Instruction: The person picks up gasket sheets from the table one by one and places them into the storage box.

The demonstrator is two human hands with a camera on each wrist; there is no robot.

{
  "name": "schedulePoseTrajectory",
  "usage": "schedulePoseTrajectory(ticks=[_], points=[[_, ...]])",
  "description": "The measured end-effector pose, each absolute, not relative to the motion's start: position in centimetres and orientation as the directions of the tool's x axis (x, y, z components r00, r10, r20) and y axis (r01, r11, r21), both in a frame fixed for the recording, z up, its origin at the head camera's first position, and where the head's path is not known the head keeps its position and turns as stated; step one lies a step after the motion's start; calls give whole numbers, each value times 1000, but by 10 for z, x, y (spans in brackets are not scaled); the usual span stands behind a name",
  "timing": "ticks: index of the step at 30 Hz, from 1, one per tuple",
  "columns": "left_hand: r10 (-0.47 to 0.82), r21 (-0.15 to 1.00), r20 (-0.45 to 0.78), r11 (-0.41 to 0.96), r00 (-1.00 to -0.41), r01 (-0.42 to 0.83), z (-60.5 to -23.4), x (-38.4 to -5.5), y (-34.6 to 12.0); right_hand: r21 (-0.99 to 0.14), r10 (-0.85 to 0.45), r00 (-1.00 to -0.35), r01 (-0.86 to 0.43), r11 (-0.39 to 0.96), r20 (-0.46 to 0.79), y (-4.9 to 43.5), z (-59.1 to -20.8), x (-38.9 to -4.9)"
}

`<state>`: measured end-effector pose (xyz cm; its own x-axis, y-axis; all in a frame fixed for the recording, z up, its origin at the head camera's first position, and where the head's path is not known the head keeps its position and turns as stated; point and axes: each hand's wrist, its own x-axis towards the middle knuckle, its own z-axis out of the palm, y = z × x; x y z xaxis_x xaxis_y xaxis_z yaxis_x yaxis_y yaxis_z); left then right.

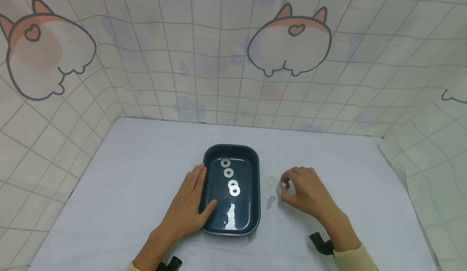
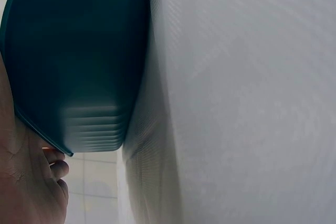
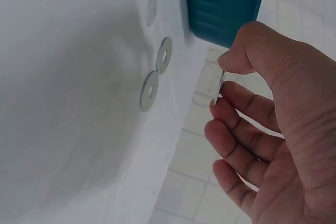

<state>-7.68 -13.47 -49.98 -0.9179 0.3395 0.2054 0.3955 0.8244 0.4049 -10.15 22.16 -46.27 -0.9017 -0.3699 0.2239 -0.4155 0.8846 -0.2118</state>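
My left hand (image 1: 186,202) lies along the left rim of a dark blue-green tray (image 1: 251,206), fingers straight and thumb over the edge. The left wrist view shows the palm and fingertips against the tray's rim (image 2: 42,136). Inside the tray lie several flat metal washers (image 1: 228,172), two of them overlapping. Right of the tray, my right hand (image 1: 308,190) pinches a washer (image 3: 219,87) edge-on between thumb and fingertips, above the table. Below this hand, two more washers lie on the cloth, a nearer washer (image 3: 149,92) and a farther washer (image 3: 165,56), edges meeting.
A white cloth covers the table (image 1: 146,153). A grey mark (image 1: 270,202) shows on it right of the tray. Black wrist pieces stick out beside both forearms. Curtains with a grid and cartoon animals (image 1: 290,40) hang behind and at both sides.
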Motion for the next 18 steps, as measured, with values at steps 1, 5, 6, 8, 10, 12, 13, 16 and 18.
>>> schedulePoseTrajectory(ticks=[1,5,6,8,10,12,13,16,18], points=[[340,404,205,825,-918,396,-500,-77,-135,-211,-373,-900,-419,883,227,221,-462,-102],[340,403,198,827,-919,393,-501,-77,-135,-196,-386,-891,-434,879,241,219,-458,-103],[340,403,201,826,-919,394,-501,-77,-135,-192,-389,-889,-437,879,243,219,-457,-103],[340,404,207,824,-917,396,-501,-77,-135,-186,-393,-886,-440,878,245,218,-456,-103],[339,402,214,824,-916,399,-501,-77,-135,-184,-394,-886,-441,878,244,217,-454,-104],[338,400,217,825,-916,399,-501,-77,-135,-185,-396,-885,-443,877,244,216,-453,-104],[338,399,213,826,-917,398,-501,-77,-135,-187,-396,-885,-444,876,245,216,-452,-104],[338,399,199,829,-920,391,-500,-77,-135,-187,-403,-880,-452,872,249,215,-449,-105],[338,400,194,830,-921,389,-501,-77,-135,-186,-409,-877,-459,869,254,214,-446,-106]])
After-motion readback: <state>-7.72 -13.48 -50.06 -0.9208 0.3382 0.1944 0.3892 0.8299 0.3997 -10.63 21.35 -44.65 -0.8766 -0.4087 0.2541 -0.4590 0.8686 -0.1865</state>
